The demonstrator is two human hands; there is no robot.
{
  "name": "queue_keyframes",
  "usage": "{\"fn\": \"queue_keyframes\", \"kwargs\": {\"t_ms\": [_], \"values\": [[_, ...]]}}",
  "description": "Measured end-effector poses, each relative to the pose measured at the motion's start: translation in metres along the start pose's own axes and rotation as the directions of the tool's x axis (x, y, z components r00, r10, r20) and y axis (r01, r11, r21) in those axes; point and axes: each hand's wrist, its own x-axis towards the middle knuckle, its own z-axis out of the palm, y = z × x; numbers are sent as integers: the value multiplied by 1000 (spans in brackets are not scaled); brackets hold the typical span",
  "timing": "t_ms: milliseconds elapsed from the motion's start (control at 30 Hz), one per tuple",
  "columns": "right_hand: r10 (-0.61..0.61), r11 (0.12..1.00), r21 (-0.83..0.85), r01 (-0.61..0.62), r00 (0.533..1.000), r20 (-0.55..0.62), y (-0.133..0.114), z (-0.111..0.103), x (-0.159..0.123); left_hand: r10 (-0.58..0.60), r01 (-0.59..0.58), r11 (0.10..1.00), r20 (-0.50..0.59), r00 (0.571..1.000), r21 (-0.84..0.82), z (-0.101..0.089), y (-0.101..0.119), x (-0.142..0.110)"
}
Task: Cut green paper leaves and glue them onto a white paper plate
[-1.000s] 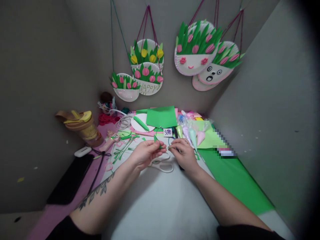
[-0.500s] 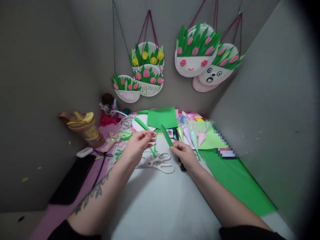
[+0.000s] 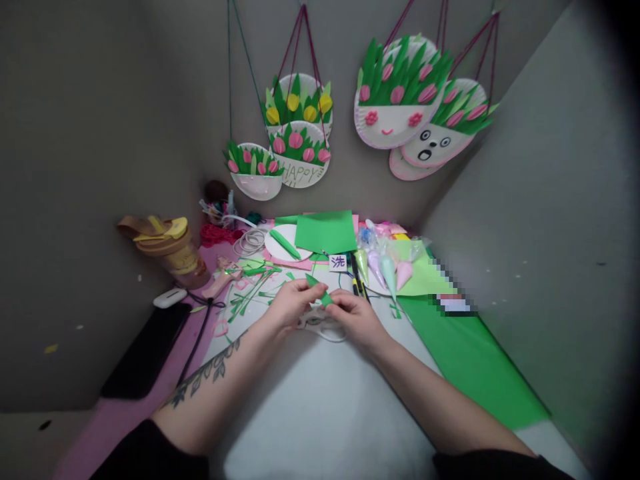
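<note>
Both my hands meet over the white table top [image 3: 325, 400] and pinch one small green paper leaf [image 3: 320, 292] between them. My left hand [image 3: 290, 303] grips its left end with thumb and fingers closed. My right hand [image 3: 355, 315] holds the right end, fingers curled. White-handled scissors [image 3: 320, 325] lie on the table directly under my hands, partly hidden by them. Green paper strips and scraps [image 3: 253, 287] are scattered just left of my left hand.
A white paper plate [image 3: 280, 243] with a green leaf and a green sheet [image 3: 325, 232] lie behind. Pastel cones [image 3: 387, 270] and a large green sheet [image 3: 470, 360] are at the right. A brown-lidded bottle [image 3: 170, 250], black phone [image 3: 145, 350] and pink sheet are left. Paper-plate flower crafts [image 3: 395, 100] hang on the wall.
Half a second ago my hands were apart, the right one holding the green leaf upright. Now they have come together lower, above the scissors, both pinching the leaf.
</note>
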Motion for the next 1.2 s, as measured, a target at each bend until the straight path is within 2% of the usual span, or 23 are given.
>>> {"fn": "queue_keyframes", "kwargs": {"t_ms": [67, 200, 333, 400, 467, 533, 600, 700, 833, 900, 1000, 1067, 1100, 1133, 1200], "values": [[-26, 1000, 13, 26, 1000, 11, -4, -1, -1, -40, 39, 995, -8, 999, -93, -5, 2, 6], [-75, 997, 18, 75, 997, 10, -10, -4, -2, -47, 35, 974, -51, 998, -225, -21, 10, 18], [-124, 989, 82, 123, 992, 11, -13, -7, -2, -37, -22, 950, -182, 983, -310, -40, 20, 26], [-131, 986, 100, 135, 990, -45, -12, -6, -2, 15, -86, 962, -263, 965, -260, -45, 23, 27], [-88, 990, 98, 103, 985, -146, -10, -4, -1, 91, -138, 980, -287, 954, -147, -42, 22, 25], [-14, 995, 91, 33, 980, -200, -8, 0, -1, 149, -157, 988, -241, 959, -13, -33, 17, 21], [47, 999, 28, -43, 983, -176, -6, 4, -1, 161, -148, 984, -146, 976, 96, -22, 10, 16], [88, 988, -115, -105, 985, -146, -7, 6, -2, 147, -135, 979, -76, 986, 150, -12, 4, 12], [129, 974, -165, -155, 980, -154, -9, 5, -3, 171, -162, 979, -70, 983, 123, -26, 9, 18], [154, 971, -160, -179, 976, -155, -6, 4, -3, 170, -160, 984, -124, 978, 85, -40, 14, 24], [219, 969, -88, -232, 966, -141, 1, 4, -3, 199, -185, 980, -251, 947, 79, -58, 19, 34], [253, 966, -23, -258, 957, -144, 7, 4, -2, 226, -197, 973, -314, 922, 122, -63, 15, 38], [268, 963, 4, -271, 951, -155, 9, 4, -2, 257, -203, 960, -321, 912, 193, -63, 12, 39], [282, 959, 26, -282, 944, -170, 11, 3, -1, 289, -205, 939, -310, 906, 277, -62, 8, 39], [305, 952, 54, -301, 931, -198, 13, 2, 3, 306, -209, 920, -277, 911, 330, -58, -2, 39]]}}
